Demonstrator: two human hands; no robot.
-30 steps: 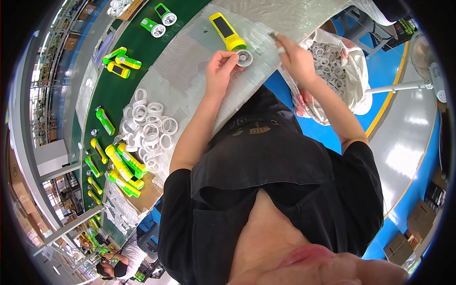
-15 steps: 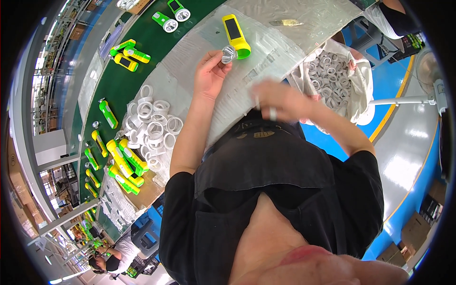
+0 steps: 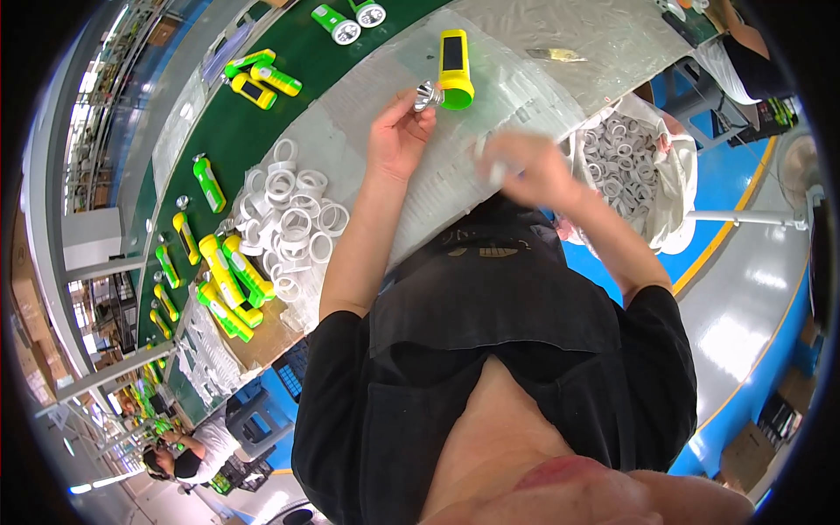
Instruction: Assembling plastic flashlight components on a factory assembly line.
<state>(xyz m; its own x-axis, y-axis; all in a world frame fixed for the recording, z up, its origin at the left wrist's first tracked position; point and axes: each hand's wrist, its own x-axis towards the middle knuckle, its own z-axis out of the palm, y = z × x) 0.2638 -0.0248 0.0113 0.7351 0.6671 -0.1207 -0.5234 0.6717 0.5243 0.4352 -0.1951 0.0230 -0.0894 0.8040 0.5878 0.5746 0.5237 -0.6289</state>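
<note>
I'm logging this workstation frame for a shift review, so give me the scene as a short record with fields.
left hand: holds a small silver reflector cup by the fingertips
right hand: motion-blurred above the bench, contents unclear
nearest item: yellow-and-green flashlight body lying on the bench
work surface: grey covered bench
left of the person: pile of white rings, more flashlights
right of the person: white bag of rings
</note>
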